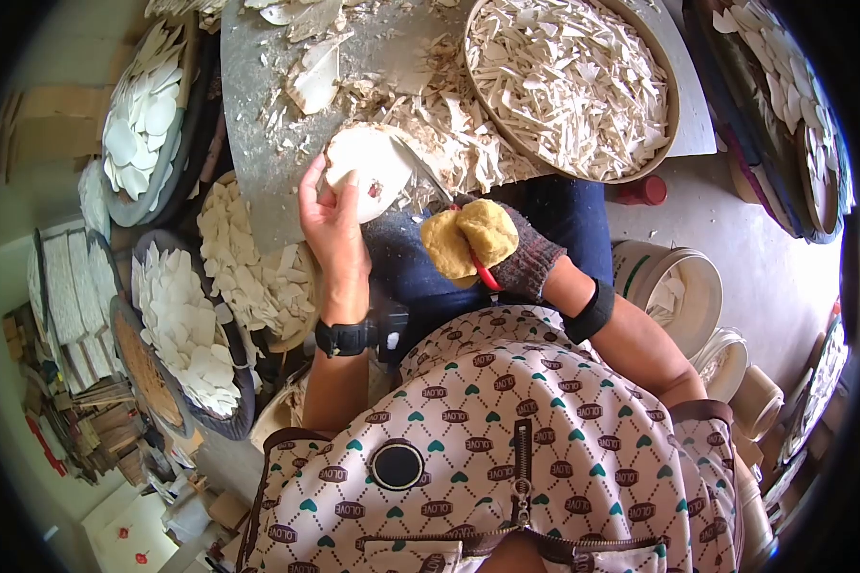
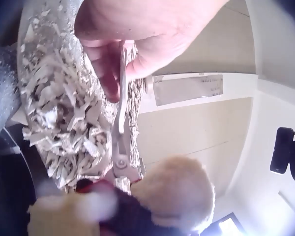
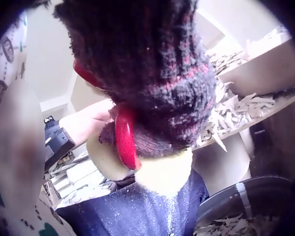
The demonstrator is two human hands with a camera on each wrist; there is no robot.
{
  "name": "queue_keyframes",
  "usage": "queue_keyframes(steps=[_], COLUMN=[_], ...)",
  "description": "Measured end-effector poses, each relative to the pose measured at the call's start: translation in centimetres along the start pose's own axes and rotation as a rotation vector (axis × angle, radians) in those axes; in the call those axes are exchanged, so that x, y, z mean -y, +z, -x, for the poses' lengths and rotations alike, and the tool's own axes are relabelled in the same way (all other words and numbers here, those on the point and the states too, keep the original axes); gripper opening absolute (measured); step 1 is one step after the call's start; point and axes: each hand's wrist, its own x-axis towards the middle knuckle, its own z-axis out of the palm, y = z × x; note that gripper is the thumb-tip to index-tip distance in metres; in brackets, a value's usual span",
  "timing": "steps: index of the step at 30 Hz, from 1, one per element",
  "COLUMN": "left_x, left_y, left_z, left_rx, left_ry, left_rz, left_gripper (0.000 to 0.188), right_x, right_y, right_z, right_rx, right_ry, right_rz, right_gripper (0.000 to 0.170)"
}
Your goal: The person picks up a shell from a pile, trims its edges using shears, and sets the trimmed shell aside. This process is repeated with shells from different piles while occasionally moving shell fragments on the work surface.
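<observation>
Person sits at the counter (image 1: 263,205), upper part of the head view, both hands at work near its front edge. L hand (image 1: 339,224), left of ctr, is mostly closed on a thin, pale, roundish disc (image 1: 365,170): thumb flat on the face, fingers behind, so it's pinched btwn them; a small reddish-brown spot shows on the face. Left wrist view has the disc edge-on, w/ the blades of the scissors (image 2: 121,160) meeting its lower end; can't tell how far apart the blades are. R hand (image 1: 530,253), ctr of the head view, wears a dark knit glove (image 3: 172,83) & has its fingers curled round the red scissor handles; two yellow pads (image 1: 446,246) sit by the handles & hide part of the grip. Blades point up-left to the disc's right edge. Behind the disc, pale scraps (image 1: 463,143) & crumbs lie on the counter; a lg round tray (image 1: 677,119) full of whitish strips is upper right. Baskets of flat pale pieces (image 1: 143,129) stand at the left, w/ more at far upper right. Red container (image 1: 645,191) is just below the tray; white bucket (image 1: 683,296), w/ pale bits inside, lies right of the R forearm.
</observation>
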Motion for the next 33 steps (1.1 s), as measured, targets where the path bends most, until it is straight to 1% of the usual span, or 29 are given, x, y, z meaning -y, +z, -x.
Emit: queue_keyframes(steps=[2, 5, 7, 11, 13, 18, 21, 23, 25, 27, 30, 33], left_x=[-0.8, -1.6, -2.0, -2.3, -2.4, -2.8, -2.6, -2.9, -3.0, -3.1, -3.4, -3.4], left_y=[0.7, 0.6, 0.1, -0.4, -0.6, -0.7, -1.1, -1.6, -1.7, -1.5, -1.5, -1.7], left_z=[0.8, 0.3, -0.2, -0.8, -0.9, -0.7, -1.0, -1.3, -1.2, -1.0, -1.1, -1.1], left_rx=[0.029, 0.081, 0.113, 0.174, 0.189, 0.192, 0.182, 0.213, 0.247, 0.288, 0.274, 0.277], left_ry=[-0.023, -0.090, -0.124, -0.195, -0.223, -0.250, -0.269, -0.292, -0.329, -0.381, -0.372, -0.367], left_rz=[0.010, -0.013, -0.017, -0.013, -0.021, -0.022, 0.010, -0.008, -0.003, 0.021, 0.003, -0.078], left_gripper=[0.053, 0.055, 0.055, 0.056, 0.056, 0.056, 0.058, 0.059, 0.060, 0.061, 0.061, 0.057], right_x=[-0.2, -0.2, -0.3, -0.3, -0.7, -0.3, -0.6, -0.6, -0.9, -1.1, -1.2, -1.1], right_y=[0.0, 0.0, 0.2, -0.1, 0.3, 0.8, 0.9, 0.9, 0.8, 0.8, 1.0, 1.1], right_z=[0.1, 0.1, 0.1, -0.1, -0.3, -0.2, -0.3, -0.4, -0.5, -0.7, -1.0, -0.7], right_rx=[0.015, 0.046, 0.034, 0.112, 0.096, 0.060, 0.093, 0.111, 0.143, 0.154, 0.147, 0.145], right_ry=[0.011, 0.079, 0.068, 0.089, 0.053, 0.112, 0.063, 0.015, 0.100, 0.136, 0.124, 0.130], right_rz=[-0.007, -0.142, -0.208, -0.280, -0.229, -0.287, -0.198, -0.084, -0.233, -0.276, -0.228, -0.228], right_gripper=[0.034, 0.033, 0.032, 0.025, 0.025, 0.036, 0.034, 0.032, 0.024, 0.020, 0.020, 0.020])
